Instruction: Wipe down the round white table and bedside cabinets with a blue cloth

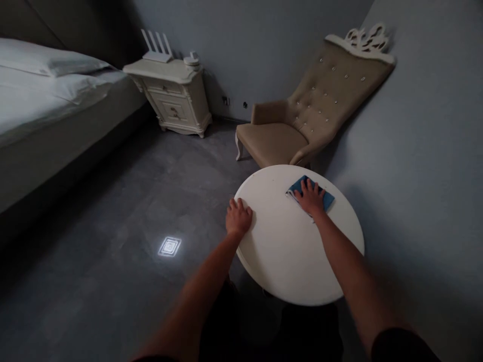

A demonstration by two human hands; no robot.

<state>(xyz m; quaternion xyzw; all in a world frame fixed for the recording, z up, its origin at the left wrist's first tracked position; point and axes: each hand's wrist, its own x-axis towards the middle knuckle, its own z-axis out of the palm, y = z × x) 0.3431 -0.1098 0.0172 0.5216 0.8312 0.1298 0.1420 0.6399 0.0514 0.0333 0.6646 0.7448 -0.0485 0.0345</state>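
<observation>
A round white table (279, 251) stands right in front of me. On its far right part lies a folded blue cloth (329, 200) with a pale edge. My right hand (311, 197) holds this cloth against the tabletop from above, its fingers spread across it. The palm hides the cloth's middle. At the table's left rim, my left hand (239, 217) is closed on the edge, fingers bent and thumb on the top side. The undersides of those fingers are hidden.
A tan tufted armchair (271, 141) stands just behind the table, near the right wall. Farther back is a white nightstand (177, 100) carrying a router (157, 55) and a small white device (191, 61). A bed (56, 110) fills the left side. Light patterns the grey floor (124, 221).
</observation>
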